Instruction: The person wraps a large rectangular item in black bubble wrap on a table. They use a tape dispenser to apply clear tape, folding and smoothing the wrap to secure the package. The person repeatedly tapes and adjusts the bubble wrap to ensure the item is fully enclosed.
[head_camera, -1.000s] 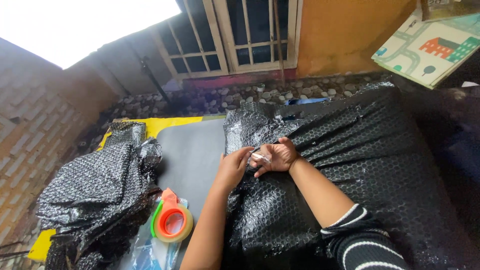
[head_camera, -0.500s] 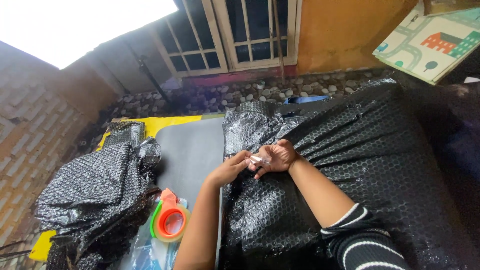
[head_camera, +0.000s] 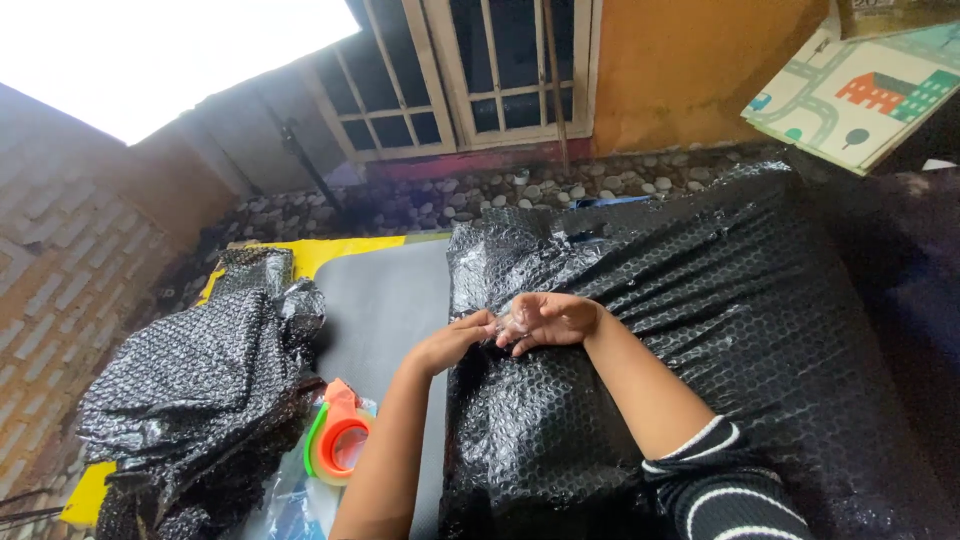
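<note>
The person's left hand (head_camera: 455, 343) and forearm are bare all the way to the bottom edge of the view. The right hand (head_camera: 548, 318) is bare too, and that arm wears a black sleeve with thin white stripes, pushed up towards the elbow.

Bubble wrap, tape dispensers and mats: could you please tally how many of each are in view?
Black bubble-wrap items: 2, the parcel and the heap
Tape dispensers: 1
Mats: 3, grey, yellow, printed
Total: 6
</note>
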